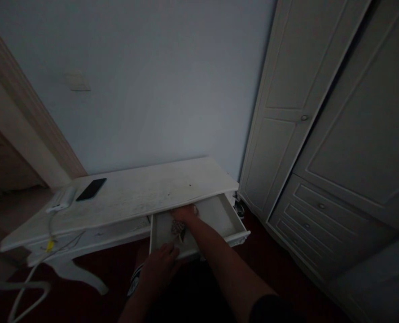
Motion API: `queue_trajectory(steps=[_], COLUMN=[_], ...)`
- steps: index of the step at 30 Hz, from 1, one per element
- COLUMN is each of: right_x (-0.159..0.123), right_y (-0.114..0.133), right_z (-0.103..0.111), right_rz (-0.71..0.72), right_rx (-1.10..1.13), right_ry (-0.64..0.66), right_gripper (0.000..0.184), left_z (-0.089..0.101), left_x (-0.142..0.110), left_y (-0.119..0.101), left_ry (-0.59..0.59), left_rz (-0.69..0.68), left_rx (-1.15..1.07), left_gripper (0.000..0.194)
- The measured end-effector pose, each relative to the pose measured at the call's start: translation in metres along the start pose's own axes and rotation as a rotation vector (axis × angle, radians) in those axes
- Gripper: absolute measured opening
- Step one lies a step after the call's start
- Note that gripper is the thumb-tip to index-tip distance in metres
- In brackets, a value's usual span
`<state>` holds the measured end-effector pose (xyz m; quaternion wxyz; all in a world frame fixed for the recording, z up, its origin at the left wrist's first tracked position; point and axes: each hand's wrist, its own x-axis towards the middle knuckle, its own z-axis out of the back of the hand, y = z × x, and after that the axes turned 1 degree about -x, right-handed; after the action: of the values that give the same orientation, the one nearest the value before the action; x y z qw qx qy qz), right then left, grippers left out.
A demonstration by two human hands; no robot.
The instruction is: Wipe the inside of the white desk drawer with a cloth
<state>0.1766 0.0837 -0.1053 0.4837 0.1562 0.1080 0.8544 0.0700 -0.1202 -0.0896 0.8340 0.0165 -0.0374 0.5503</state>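
Note:
A white desk [135,193] stands against the wall with its right drawer [226,215] pulled out. My right hand [185,214] reaches into the drawer, under the desk top, its fingers closed on a small patterned thing [178,229] that I cannot make out. My left hand [160,264] rests at the drawer's front edge, fingers curled; whether it holds anything is hidden in the dim light.
On the desk's left end lie a black phone [91,189] and a white power block [62,199] with a white cable [27,287] hanging to the floor. A tall white wardrobe [320,134] stands at the right. The floor is dark red.

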Motion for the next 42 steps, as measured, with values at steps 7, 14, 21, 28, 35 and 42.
queue_trajectory(steps=[7, 14, 21, 28, 35, 42], right_x=[-0.006, -0.061, -0.105, -0.089, -0.047, -0.027], right_y=[0.032, -0.004, -0.080, -0.118, -0.061, 0.021], right_z=[-0.011, 0.012, 0.062, 0.076, 0.036, -0.007], right_rz=[0.214, 0.597, 0.417, -0.208, -0.251, 0.085], right_rx=[0.053, 0.047, 0.083, 0.040, 0.077, 0.206], right_ry=[0.086, 0.390, 0.403, 0.059, 0.013, 0.164], right_gripper=[0.081, 0.061, 0.063, 0.055, 0.049, 0.058], left_z=[-0.014, -0.019, -0.035, -0.049, -0.047, -0.044], left_x=[-0.007, -0.010, -0.015, -0.020, -0.021, -0.020], left_y=[-0.005, -0.012, -0.003, -0.001, -0.003, 0.002], left_ry=[-0.097, -0.112, -0.180, -0.279, -0.268, -0.467], left_rz=[-0.093, -0.065, -0.115, -0.103, -0.057, -0.152], left_rx=[-0.039, -0.050, -0.023, 0.025, 0.044, 0.089], left_gripper=[0.024, 0.022, 0.014, 0.015, 0.018, 0.036])
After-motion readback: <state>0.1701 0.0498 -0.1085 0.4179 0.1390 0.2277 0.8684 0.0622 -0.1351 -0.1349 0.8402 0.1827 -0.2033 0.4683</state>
